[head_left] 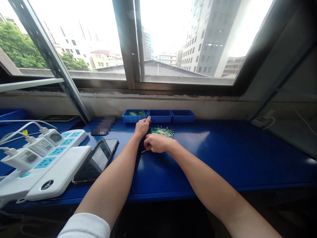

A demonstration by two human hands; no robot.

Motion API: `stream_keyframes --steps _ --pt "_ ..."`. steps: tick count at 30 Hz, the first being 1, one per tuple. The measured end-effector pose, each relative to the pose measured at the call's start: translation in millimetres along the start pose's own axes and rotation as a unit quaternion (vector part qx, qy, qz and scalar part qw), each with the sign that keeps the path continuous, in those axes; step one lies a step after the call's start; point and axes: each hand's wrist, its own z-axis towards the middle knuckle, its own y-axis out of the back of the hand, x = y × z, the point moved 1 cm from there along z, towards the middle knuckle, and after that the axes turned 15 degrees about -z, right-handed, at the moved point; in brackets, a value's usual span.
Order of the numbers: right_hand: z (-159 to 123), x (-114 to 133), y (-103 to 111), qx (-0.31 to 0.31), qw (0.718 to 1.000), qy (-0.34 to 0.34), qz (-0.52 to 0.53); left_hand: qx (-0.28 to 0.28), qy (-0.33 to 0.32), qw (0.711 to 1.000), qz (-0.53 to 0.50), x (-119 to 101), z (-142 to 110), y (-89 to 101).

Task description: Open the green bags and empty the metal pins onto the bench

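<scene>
My left hand [142, 127] reaches forward over the blue table, its fingers closed near the front of the leftmost blue tray [135, 116], which holds a few green parts. Whether it holds anything is hidden. My right hand [156, 143] rests on the table with fingers curled in a pinch, touching the near edge of a pile of small green parts with metal pins [162, 132]. A thin pin shows at its fingertips.
Two more small blue trays [160, 116] [183, 116] stand along the wall. At the left lie a phone [97, 161], a white power bank [60, 173] and a power strip [44, 155] with chargers plugged in. A window ledge runs behind.
</scene>
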Motion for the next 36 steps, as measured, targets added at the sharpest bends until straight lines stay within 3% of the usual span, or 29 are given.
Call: stream_keyframes --steps 3,6,9,13,19,23,27,31,36 --pt "-3.1 -6.4 4.9 -0.059 0.997 -0.042 -0.029 0.0 -0.013 1.0 -0.022 -7.0 -3.9 -2.1" --pt "-10.3 -29.0 8.0 -0.165 0.975 -0.148 -0.011 0.027 -0.028 0.996 -0.084 -19.6 -12.0 -6.6" --pt "-17.1 -56.1 3.2 -0.228 0.95 -0.202 0.067 0.095 -0.035 0.987 -0.127 -30.2 -21.6 -12.6" --pt "-19.9 -78.7 -8.3 -0.319 0.9 -0.228 0.188 0.135 -0.077 0.984 -0.087 -33.8 -28.9 -19.5" --pt "-16.2 -85.0 -15.8 -0.349 0.842 -0.234 0.338 0.108 -0.123 0.986 0.018 -31.8 -30.1 -24.5" --pt "-17.1 -84.1 -14.7 -0.342 0.827 -0.212 0.392 0.077 -0.144 0.984 0.071 -33.8 -30.5 -24.6" --pt "-19.7 -86.1 -13.7 -0.337 0.81 -0.223 0.425 0.085 -0.142 0.982 0.087 -36.2 -31.5 -25.5" --pt "-24.6 -92.5 -10.7 -0.368 0.815 -0.261 0.363 0.054 -0.147 0.984 0.084 -35.1 -29.9 -25.1" --pt "-32.1 -104.6 -2.7 -0.403 0.813 -0.396 0.141 0.002 -0.14 0.981 0.132 -23.9 -22.6 -20.4"
